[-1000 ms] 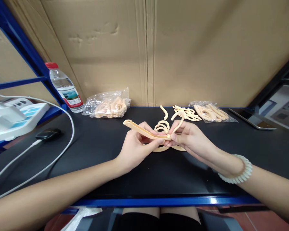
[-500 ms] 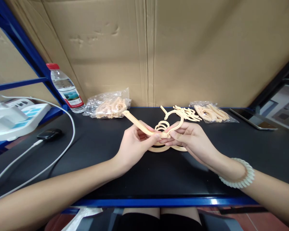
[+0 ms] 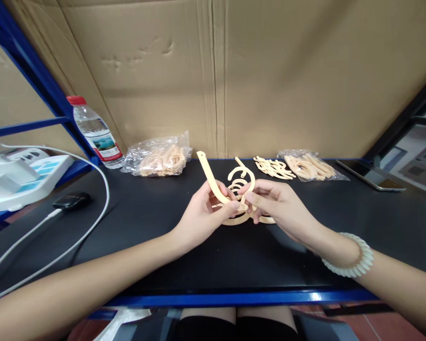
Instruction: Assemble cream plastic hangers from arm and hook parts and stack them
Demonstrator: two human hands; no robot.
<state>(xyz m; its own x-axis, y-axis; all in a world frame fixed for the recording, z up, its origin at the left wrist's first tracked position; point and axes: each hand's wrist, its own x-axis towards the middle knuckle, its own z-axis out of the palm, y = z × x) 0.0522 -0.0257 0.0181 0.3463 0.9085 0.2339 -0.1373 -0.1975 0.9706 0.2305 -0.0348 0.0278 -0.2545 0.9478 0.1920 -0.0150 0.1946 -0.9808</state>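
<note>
My left hand [image 3: 208, 210] is closed round a long cream-coloured strip [image 3: 210, 174] that bends at its lower end and has a small hole near its top. My right hand [image 3: 275, 199] pinches a curved cream piece [image 3: 252, 179] shaped like an open hook. The ends of both pieces meet between my fingertips; whether they are joined I cannot tell. Behind and below the hands, several cream rings and curved pieces [image 3: 234, 221] lie on the black table, partly hidden by my fingers.
A pile of thin cream pieces [image 3: 273, 168] lies at the back, beside a clear bag of parts [image 3: 309, 166]. Another bag [image 3: 163, 158] and a water bottle [image 3: 98, 135] stand at the back left. A power strip [image 3: 31, 177], black device [image 3: 72, 201] and phone [image 3: 369, 175] are at the sides.
The strip in my left hand has swung more upright. The curved piece in my right hand has turned to the left, its free end now closer to the strip.
</note>
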